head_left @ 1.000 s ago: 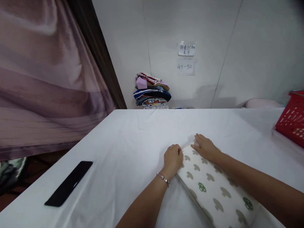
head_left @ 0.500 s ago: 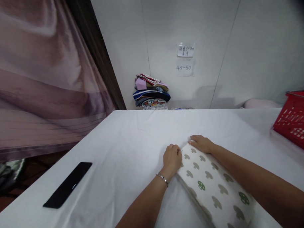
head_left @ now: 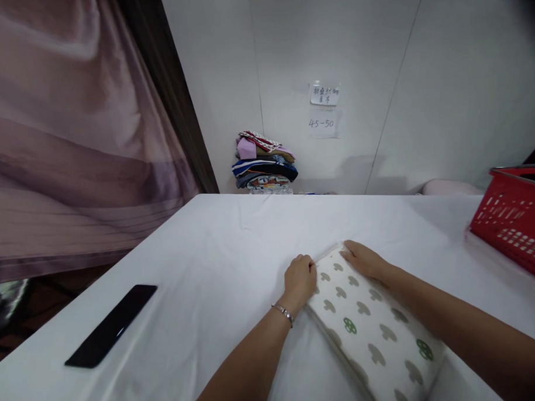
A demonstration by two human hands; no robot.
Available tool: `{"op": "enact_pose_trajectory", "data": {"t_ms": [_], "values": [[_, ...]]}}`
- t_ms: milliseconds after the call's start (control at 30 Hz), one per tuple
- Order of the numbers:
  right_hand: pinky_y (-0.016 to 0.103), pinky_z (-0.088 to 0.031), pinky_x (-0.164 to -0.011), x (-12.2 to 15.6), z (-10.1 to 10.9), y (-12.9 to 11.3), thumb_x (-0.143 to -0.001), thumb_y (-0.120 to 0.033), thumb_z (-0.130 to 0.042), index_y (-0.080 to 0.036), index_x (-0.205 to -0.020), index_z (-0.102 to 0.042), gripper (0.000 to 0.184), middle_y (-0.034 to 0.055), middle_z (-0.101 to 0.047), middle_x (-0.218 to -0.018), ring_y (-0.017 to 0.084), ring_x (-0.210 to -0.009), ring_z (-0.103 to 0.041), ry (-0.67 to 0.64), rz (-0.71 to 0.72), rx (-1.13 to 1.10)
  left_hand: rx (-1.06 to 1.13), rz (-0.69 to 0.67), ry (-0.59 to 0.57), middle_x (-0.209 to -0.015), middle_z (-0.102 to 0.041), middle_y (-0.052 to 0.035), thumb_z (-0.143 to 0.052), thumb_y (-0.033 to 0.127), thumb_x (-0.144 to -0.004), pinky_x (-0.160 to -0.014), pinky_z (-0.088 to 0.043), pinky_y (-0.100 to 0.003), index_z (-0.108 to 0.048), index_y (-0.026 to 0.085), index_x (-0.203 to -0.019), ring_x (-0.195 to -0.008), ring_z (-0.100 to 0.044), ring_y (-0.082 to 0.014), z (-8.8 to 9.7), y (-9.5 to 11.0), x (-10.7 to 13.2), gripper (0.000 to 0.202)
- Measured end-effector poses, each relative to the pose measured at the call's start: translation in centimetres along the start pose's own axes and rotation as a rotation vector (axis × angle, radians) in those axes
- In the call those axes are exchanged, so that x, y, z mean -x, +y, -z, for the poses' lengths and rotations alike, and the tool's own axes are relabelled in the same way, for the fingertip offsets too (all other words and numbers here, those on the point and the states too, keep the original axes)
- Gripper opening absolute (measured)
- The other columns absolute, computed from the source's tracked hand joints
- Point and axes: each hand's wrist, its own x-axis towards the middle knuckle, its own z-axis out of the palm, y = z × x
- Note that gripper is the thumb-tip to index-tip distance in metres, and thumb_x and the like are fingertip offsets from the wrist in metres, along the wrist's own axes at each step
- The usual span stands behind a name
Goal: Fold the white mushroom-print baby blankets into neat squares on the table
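A folded white cloth (head_left: 363, 332) printed with grey-beige mushrooms and a few green ones lies slantwise on the white table, its near end reaching the bottom of the picture. At its upper left corner, my left hand (head_left: 300, 279) has its fingers closed on the edge; a silver bracelet circles that wrist. My right hand (head_left: 364, 260) is at the upper right corner, thumb on top and fingers bent around the edge. The undersides of the fingers are hidden by the hands and the fabric.
A black phone-like slab (head_left: 112, 325) lies on the table (head_left: 166, 349) at left. A red basket (head_left: 512, 218) stands at the right edge. Behind the table, folded fabrics (head_left: 265, 165) are piled against a wall with paper notes (head_left: 325, 109). A pink curtain (head_left: 76, 135) hangs at left.
My right hand has shifted right along the cloth's far edge, uncovering more of the corner. My left hand keeps its place on the cloth. The whole view has shifted slightly.
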Motion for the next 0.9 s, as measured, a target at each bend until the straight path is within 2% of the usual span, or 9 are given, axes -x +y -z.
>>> {"op": "enact_pose_trajectory", "data": {"t_ms": [233,467,600,733,833,900], "values": [[0.040,-0.031,-0.101,-2.1,-1.3,0.9,-0.087,-0.050,-0.028,-0.012,-0.129,-0.044,0.059,0.0143,-0.044,-0.136,0.026,-0.125,-0.039,-0.029,-0.058,0.050,-0.011,0.012,-0.019,-0.087,-0.059,-0.0022,-0.042,0.019,-0.084,-0.067,-0.038,-0.025,-0.056,0.020,-0.078,-0.081,-0.053,-0.0153,0.1,0.1,-0.1,0.015],[0.037,-0.029,-0.104,-2.5,-1.4,1.1,-0.088,-0.053,-0.022,-0.009,-0.132,-0.043,0.065,0.0133,-0.042,-0.138,0.025,-0.126,-0.037,-0.055,-0.080,0.076,-0.003,0.032,-0.043,-0.089,-0.059,-0.0031,-0.042,0.023,-0.085,-0.071,-0.039,-0.026,-0.057,0.020,-0.081,-0.083,-0.054,-0.0156,0.0,0.0,-0.2,0.016],[0.038,-0.030,-0.103,-2.2,-0.5,0.6,-0.088,-0.050,-0.024,-0.010,-0.132,-0.041,0.062,0.0140,-0.041,-0.138,0.025,-0.127,-0.037,-0.054,-0.081,0.089,-0.007,0.026,-0.019,-0.088,-0.060,-0.0027,-0.043,0.022,-0.084,-0.068,-0.039,-0.026,-0.058,0.020,-0.079,-0.081,-0.054,-0.0153,-0.1,0.0,-0.2,0.016],[0.045,-0.025,-0.105,0.8,0.3,-1.7,-0.088,-0.049,-0.026,-0.013,-0.137,-0.033,0.061,0.0133,-0.031,-0.144,0.027,-0.133,-0.022,0.013,-0.034,0.120,0.048,0.042,-0.028,-0.087,-0.062,-0.0018,-0.045,0.023,-0.082,-0.066,-0.040,-0.024,-0.060,0.020,-0.077,-0.078,-0.055,-0.0142,-0.2,-0.3,-0.5,0.016],[0.049,-0.020,-0.106,5.3,-0.5,-4.6,-0.088,-0.054,-0.025,-0.020,-0.138,-0.034,0.061,0.0092,-0.029,-0.146,0.028,-0.135,-0.017,0.034,0.133,0.121,0.142,0.084,-0.080,-0.086,-0.064,-0.0014,-0.049,0.024,-0.079,-0.067,-0.041,-0.024,-0.062,0.020,-0.076,-0.077,-0.057,-0.0137,-0.2,-0.8,-1.0,0.014],[0.049,-0.015,-0.108,8.2,-1.7,-6.3,-0.088,-0.055,-0.027,-0.023,-0.139,-0.032,0.061,0.0064,-0.027,-0.146,0.027,-0.135,-0.015,-0.035,0.256,0.078,0.232,0.127,-0.134,-0.084,-0.066,-0.0010,-0.052,0.025,-0.077,-0.068,-0.042,-0.023,-0.064,0.020,-0.076,-0.077,-0.058,-0.0139,-0.2,-1.3,-1.4,0.013]]}}
